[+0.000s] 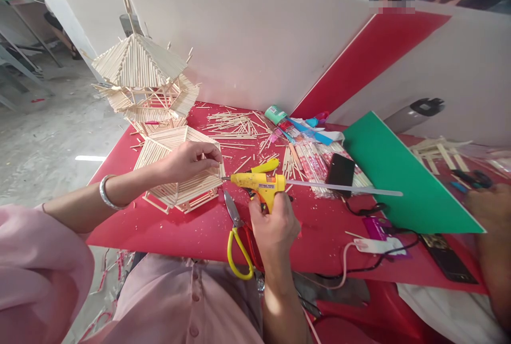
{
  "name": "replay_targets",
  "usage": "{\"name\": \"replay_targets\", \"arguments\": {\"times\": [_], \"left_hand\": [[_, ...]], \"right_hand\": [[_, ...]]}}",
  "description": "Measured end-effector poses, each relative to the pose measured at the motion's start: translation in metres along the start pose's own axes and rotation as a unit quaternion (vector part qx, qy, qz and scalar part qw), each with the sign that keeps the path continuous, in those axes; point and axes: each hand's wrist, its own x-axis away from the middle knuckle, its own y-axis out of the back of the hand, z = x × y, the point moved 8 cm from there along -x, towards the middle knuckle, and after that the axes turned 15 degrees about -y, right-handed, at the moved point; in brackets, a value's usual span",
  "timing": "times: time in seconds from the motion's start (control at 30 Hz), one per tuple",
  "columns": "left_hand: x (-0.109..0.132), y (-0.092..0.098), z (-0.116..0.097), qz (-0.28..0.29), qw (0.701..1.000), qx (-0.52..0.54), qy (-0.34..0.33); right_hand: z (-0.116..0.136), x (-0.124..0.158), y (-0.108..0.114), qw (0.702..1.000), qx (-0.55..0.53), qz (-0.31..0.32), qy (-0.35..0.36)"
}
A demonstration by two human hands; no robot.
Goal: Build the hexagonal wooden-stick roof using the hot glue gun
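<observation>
My right hand [275, 224] is wrapped round the handle of a yellow hot glue gun [259, 181], a long clear glue stick [343, 188] jutting from its back. The nozzle points left at the edge of a hexagonal panel of wooden sticks [163, 147]. Over that panel hovers my left hand [195, 160], its fingers curled and pinched near the nozzle tip; what they hold, if anything, is too small to tell. Behind stands a tiered pagoda model [139, 62] built from sticks. Scissors [237, 227] with yellow and red handles lie just below the glue gun.
Loose sticks [231, 124] are scattered at the back of the red table [167, 235]. Packed sticks [311, 165], a black phone [340, 173] and a green board [407, 179] lie to the right. Cables run by a power strip [379, 246]. Another person's hand [489, 205] is at far right.
</observation>
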Motion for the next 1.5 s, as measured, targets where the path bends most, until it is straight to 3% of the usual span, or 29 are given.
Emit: {"name": "replay_targets", "arguments": {"times": [1.03,1.33,1.5], "left_hand": [[0.001,0.0,-0.003,-0.016,1.0,0.01,0.013],[0.002,0.0,-0.002,-0.017,1.0,0.0,-0.003],[0.001,0.003,-0.007,-0.019,0.999,-0.008,-0.032]], "right_hand": [[-0.002,0.002,0.004,1.0,-0.002,-0.008,0.013],[-0.007,0.002,0.006,0.999,-0.027,0.007,-0.028],[-0.044,0.011,0.0,0.985,-0.077,0.093,-0.122]]}}
